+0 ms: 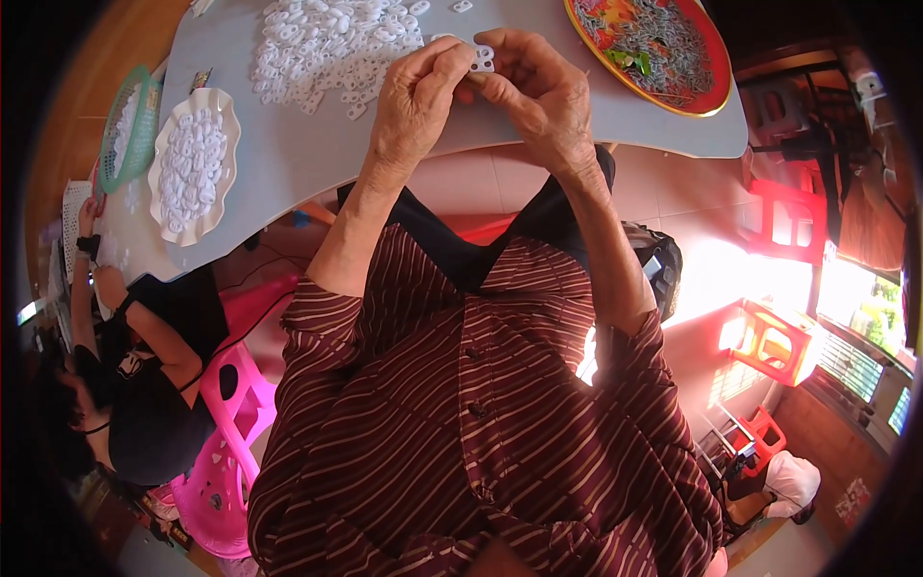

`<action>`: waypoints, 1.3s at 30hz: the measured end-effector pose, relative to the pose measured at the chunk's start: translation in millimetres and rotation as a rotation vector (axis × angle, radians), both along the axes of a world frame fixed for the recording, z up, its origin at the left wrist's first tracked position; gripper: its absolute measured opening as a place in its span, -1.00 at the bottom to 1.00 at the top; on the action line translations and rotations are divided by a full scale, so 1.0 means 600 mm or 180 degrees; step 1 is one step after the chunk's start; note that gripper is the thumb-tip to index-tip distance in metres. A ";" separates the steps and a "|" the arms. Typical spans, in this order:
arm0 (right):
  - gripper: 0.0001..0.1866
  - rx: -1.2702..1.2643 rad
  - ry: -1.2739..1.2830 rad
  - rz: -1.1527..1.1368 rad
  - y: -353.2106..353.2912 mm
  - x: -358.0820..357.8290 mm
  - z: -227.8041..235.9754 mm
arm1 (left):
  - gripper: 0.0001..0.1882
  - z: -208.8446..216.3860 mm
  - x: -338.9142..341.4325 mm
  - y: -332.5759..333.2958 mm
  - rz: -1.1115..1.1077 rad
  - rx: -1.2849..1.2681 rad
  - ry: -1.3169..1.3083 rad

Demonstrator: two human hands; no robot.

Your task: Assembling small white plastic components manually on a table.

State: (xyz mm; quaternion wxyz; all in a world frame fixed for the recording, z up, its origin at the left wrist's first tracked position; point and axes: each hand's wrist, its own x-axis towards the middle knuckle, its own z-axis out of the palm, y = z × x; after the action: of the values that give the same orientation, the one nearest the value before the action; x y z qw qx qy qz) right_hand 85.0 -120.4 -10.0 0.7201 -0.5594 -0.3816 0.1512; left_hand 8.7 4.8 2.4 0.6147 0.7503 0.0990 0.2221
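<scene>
Above the table's near edge my two hands meet around a small white plastic piece with round holes [483,60]. My right hand [543,96] is closed on it, with thumb and forefinger at its edge. Pressed together at the piece's other side are the fingers of my left hand [420,101]; their tips are partly hidden. Just beyond my left hand lies a loose heap of similar white pieces [312,48]. To the right of my right hand is a round red tray [715,91] with a gold rim, holding many small grey metal parts and something green.
The grey table [288,159] curves around me. On its left stand a scalloped white tray [231,159] of white pieces and a green basket [149,125]. Another person [154,413] sits at the left near a pink chair [216,490]. Red stools [769,341] stand at the right.
</scene>
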 end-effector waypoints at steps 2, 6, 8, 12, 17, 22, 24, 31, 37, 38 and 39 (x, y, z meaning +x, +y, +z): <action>-0.69 -0.0193 0.0093 -0.0087 -0.002 -0.004 0.007 | -0.69 -0.005 -0.001 0.001 0.0046 0.0119 -0.0022; -0.70 -0.0017 0.0249 0.0020 -0.004 -0.004 0.005 | -0.70 -0.009 -0.002 0.001 0.0151 0.0478 -0.0120; -0.71 -0.0164 0.0143 -0.0094 -0.005 -0.004 0.004 | -0.70 -0.007 0.000 -0.002 0.0156 0.0500 -0.0162; -0.72 -0.0123 0.0091 -0.0032 -0.003 0.002 -0.003 | -0.72 -0.006 -0.001 0.001 0.0084 0.0349 0.0011; -0.75 -0.0171 -0.0202 -0.0123 0.002 -0.004 -0.005 | -0.73 -0.011 -0.002 -0.001 0.0069 0.0100 0.0001; -0.80 -0.0319 -0.0555 -0.0267 0.004 -0.010 -0.002 | -0.72 -0.010 -0.005 -0.005 0.0120 0.0428 -0.0082; -0.80 -0.0348 -0.0578 -0.0250 0.002 -0.013 0.006 | -0.73 -0.015 -0.005 -0.003 0.0054 0.0442 -0.0110; -0.82 -0.0606 -0.0870 -0.0409 -0.002 -0.010 0.007 | -0.76 -0.013 -0.006 -0.004 0.0006 0.0586 -0.0231; -0.83 -0.0550 -0.0958 -0.0485 -0.005 -0.012 0.011 | -0.78 -0.015 -0.004 -0.005 -0.0035 0.0480 -0.0085; -0.84 -0.0540 -0.1047 -0.0536 -0.006 -0.013 0.011 | -0.78 -0.017 -0.003 -0.004 -0.0060 0.0586 -0.0159; -0.84 -0.0542 -0.1038 -0.0530 -0.005 -0.014 0.009 | -0.79 -0.018 -0.003 -0.003 -0.0086 0.0691 -0.0234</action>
State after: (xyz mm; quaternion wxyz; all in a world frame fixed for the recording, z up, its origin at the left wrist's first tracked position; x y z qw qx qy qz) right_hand 76.4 -123.6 -4.5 0.6089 -0.6650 -0.4314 0.0302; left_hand 6.8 2.8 -8.6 0.5360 0.8051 0.0416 0.2506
